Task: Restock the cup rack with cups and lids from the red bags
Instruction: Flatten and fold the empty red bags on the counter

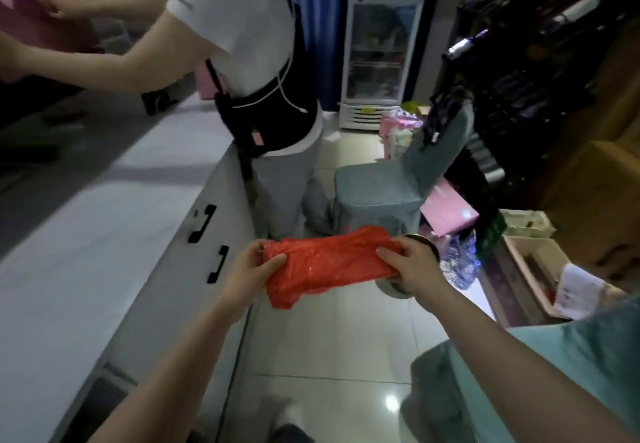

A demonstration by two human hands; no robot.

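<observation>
Red crinkled plastic bag (pixel 327 261): long axis spans grips; left hand (pixel 251 264) pinches one end, right hand (pixel 410 264) the other.

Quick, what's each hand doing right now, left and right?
Left hand: fingers grip the left end of the red bag.
Right hand: fingers grip the bag's right end.

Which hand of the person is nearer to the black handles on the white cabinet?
Left. The left hand grips the red bag's left end, just right of the black handles. The right hand grips the bag's other end, farther from them.
</observation>
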